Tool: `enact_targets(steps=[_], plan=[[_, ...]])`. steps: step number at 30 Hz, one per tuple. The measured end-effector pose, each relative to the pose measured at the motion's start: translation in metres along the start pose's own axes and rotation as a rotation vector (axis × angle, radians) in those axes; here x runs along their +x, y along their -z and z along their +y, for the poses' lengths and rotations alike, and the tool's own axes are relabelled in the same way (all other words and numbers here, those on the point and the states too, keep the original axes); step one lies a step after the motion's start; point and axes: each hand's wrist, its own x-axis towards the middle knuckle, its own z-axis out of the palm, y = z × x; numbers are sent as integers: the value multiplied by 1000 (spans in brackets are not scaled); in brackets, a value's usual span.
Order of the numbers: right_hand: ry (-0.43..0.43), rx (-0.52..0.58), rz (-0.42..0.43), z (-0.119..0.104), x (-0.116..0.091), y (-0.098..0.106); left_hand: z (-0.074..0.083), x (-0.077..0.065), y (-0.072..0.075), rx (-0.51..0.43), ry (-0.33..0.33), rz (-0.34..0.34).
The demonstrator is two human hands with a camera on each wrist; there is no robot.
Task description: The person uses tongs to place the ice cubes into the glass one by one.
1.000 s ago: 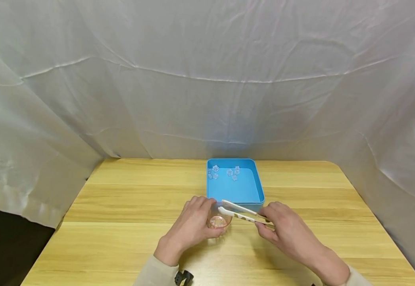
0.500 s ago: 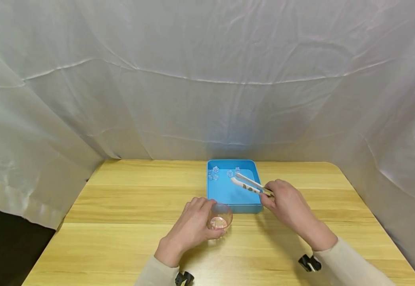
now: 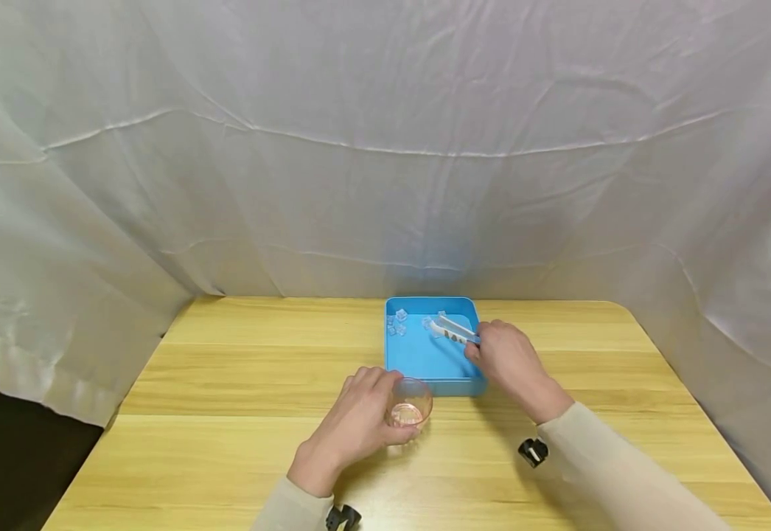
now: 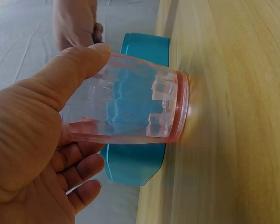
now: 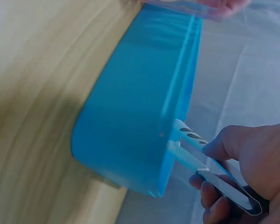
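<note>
My left hand [image 3: 354, 424] grips a clear, pink-tinted cup [image 3: 421, 398] by its side, thumb and fingers around it. In the left wrist view, clear cube-like pieces [image 4: 162, 88] show near the cup's [image 4: 126, 109] bottom. My right hand [image 3: 514, 365] holds a pair of white-tipped tongs [image 3: 453, 332] with dark spots. Their tips reach down inside the blue box [image 3: 455, 386], at the right cluster of clear plastic ice cubes [image 3: 427, 322]. Whether a cube sits between the tips I cannot tell. In the right wrist view, the box wall hides the tongs' [image 5: 189, 156] ends.
More clear ice cubes [image 3: 399, 324] lie in the box's back left corner. Box and cup stand close together on a wooden table [image 3: 239, 383]. Grey cloth [image 3: 385, 184] hangs behind the table and along both sides.
My right hand has carried the tongs from above the cup forward over the box, then lowered them left among the cubes; the tips have drawn closer together. My left hand and the cup stay put.
</note>
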Motion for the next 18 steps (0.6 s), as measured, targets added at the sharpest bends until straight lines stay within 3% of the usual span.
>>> enact_targets(steps=[8,18], plan=[[-36,-52,-21,-4,5,-15,1,0,0,15,-5,1],[-58,-61,-47,-5,5,-19,1,0,-1,17,-1,-1]])
